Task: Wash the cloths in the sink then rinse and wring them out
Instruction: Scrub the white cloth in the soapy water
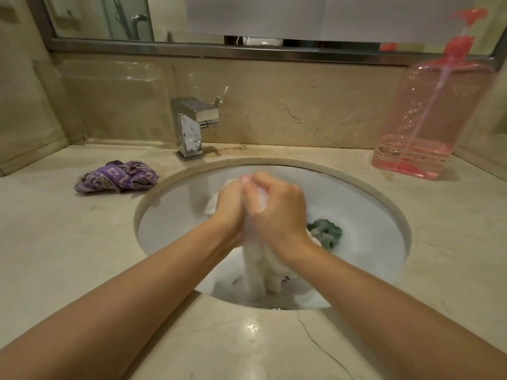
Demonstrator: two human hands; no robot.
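- Both forearms are reaching forward over the near edge of the counter (82, 242) and meeting above the sink (370, 223).
- The left hand (230, 204) and the right hand (277, 207) are pressing together, fingers curled, and are gripping a white cloth (260, 267) between them; foam is covering part of the knuckles.
- The white cloth is hanging down from the hands, and its lower end is dipping into the soapy water at the bottom of the sink.
- A green cloth (326, 234) is lying in the sink, just beside the right wrist, partly in the foam.
- The sink is sitting recessed in the pale stone counter.
- A purple cloth (116, 176) is lying crumpled on the counter, left of the sink.
- A square metal tap (194, 124) is standing behind the sink, left of centre.
- A pink pump bottle (430, 116) is standing at the far right of the counter, with liquid showing only near its base.
- A mirror (247, 20) is running along the wall above the stone backsplash.
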